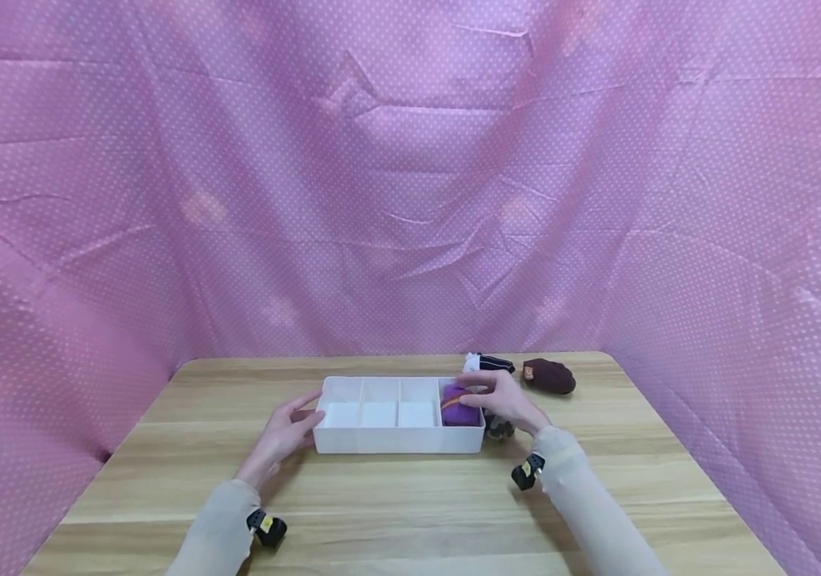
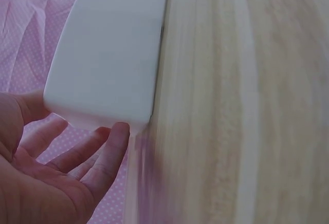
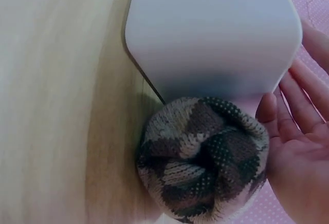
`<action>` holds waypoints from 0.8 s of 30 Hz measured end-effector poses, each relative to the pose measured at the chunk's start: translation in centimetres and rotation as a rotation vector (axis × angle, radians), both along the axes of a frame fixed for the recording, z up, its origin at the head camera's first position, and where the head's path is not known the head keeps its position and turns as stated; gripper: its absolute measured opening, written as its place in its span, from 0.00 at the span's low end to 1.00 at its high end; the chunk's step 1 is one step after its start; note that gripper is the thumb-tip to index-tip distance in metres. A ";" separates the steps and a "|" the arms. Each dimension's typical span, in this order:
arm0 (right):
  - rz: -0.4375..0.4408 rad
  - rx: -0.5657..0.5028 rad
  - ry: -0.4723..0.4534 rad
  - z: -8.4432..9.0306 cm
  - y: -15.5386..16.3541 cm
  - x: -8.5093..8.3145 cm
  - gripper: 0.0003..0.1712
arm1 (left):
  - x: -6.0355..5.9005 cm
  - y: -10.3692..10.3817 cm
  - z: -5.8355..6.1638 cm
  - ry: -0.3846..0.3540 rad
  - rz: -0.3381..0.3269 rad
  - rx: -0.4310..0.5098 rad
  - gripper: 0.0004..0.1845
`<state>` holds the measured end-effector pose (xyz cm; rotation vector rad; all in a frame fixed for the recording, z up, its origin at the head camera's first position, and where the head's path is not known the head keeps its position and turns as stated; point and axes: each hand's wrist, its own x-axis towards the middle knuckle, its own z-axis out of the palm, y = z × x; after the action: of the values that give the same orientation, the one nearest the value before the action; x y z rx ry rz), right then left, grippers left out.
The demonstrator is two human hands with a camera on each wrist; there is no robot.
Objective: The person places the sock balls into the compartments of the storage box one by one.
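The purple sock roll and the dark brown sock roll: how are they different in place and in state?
The purple sock roll lies inside the white tray, in its rightmost compartment; the dark brown sock roll lies on the table, outside. The right hand rests over the purple one; the brown one is untouched. Both are rolled up.

A white four-compartment tray (image 1: pixel 398 438) sits mid-table, a purple rolled sock (image 1: pixel 458 411) in its rightmost compartment.

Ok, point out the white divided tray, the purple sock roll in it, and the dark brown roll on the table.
white divided tray (image 1: pixel 396 439), head view, front wall.
purple sock roll (image 1: pixel 457 414), head view, its visible top.
dark brown roll (image 1: pixel 550 376), head view, middle of bundle.
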<state>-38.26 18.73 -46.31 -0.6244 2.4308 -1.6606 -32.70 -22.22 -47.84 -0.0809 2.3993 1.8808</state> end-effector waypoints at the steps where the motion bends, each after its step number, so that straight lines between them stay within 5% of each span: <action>1: 0.000 -0.026 -0.011 0.0 0.1 0.1 0.29 | 0.0 0.0 0.0 -0.001 0.000 -0.001 0.29; 18: -0.191 -0.078 0.052 0.4 2.3 0.4 0.22 | 0.2 0.1 0.1 -0.026 0.002 -0.004 0.30; 24: -0.176 -0.061 0.045 0.4 3.4 0.6 0.27 | 0.2 0.1 0.1 -0.025 0.002 -0.016 0.29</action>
<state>-37.64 22.15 -45.94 -0.4725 2.5411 -1.8113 -32.51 -22.13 -47.72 -0.1075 2.3989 1.8508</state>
